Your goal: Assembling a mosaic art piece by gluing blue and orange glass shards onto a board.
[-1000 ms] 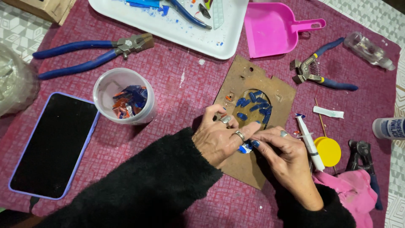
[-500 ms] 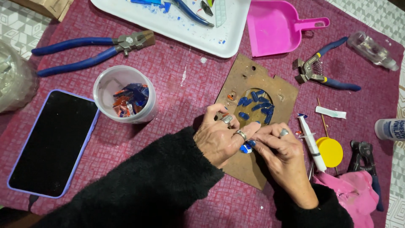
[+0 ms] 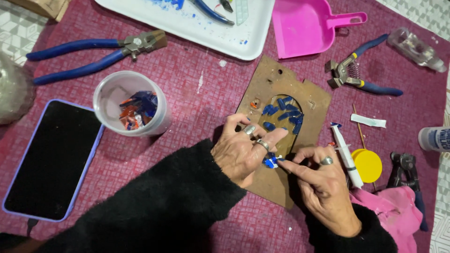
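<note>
the mat (image 3: 197, 112), a dark red grid sheet, covers the table and carries everything, and it sits as it did a second ago. at its top edge lie a white tray (image 3: 225, 40) and a pink dustpan (image 3: 304, 28); at left a dark phone (image 3: 49, 159), blue pliers (image 3: 93, 54) and a clear cup (image 3: 129, 103) of blue and orange chips. none of these has shifted.

the brown board (image 3: 286, 136) lies at the middle with an arched cut-out part filled with blue chips (image 3: 283, 112). the count and spread of them look the same as a second ago.

the change is small and sits in the hands. the left hand (image 3: 243, 150) has crept a little lower and nearer on the board, its ringed fingers curled. the right hand (image 3: 323, 187) has brought its forefinger in to meet it. between them, at the board's lower half, is a blue piece (image 3: 270, 161): the left fingertips pinch it closed, and the right forefinger and thumb touch its edge, closed to a narrow gap. so the piece is held just above or on the board, below the arch, not yet among the others.

a syringe (image 3: 344, 154) and a yellow lid (image 3: 368, 165) lie just right of the right hand, untouched.
</note>
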